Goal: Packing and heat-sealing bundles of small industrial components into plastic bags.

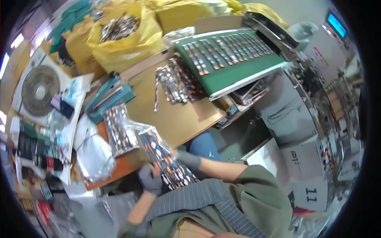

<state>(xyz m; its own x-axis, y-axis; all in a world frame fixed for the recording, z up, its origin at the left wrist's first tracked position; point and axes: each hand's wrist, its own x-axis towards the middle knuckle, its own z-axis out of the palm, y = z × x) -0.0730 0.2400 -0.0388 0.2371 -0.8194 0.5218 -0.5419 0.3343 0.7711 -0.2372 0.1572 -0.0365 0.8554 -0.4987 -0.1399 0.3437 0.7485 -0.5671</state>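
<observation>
A clear plastic bag (pixel 160 152) packed with slim dark, orange and white pieces lies slanted in front of my body. My left hand (pixel 151 178), in a grey glove, grips its left edge, low down. On its right side my right hand (pixel 184 159), gloved in the same grey, is closed on the bag, its fingers partly hidden. The bag's loose, crinkled mouth (pixel 137 126) points away from me. Beside it on the table lies another filled bag (pixel 119 129). Farther off, a heap of loose slim pieces (pixel 180 81) rests on the tabletop.
A brown table (pixel 174 123) stands before me, with a teal bag sealer (pixel 109 99) at its left. A green conveyor belt (pixel 242 71) carries rows of strips. Behind are yellow sacks (pixel 123 47); at left, a fan (pixel 39 91) and flat clear bags (pixel 93 154). Grey machine cabinets (pixel 301 158) border the right.
</observation>
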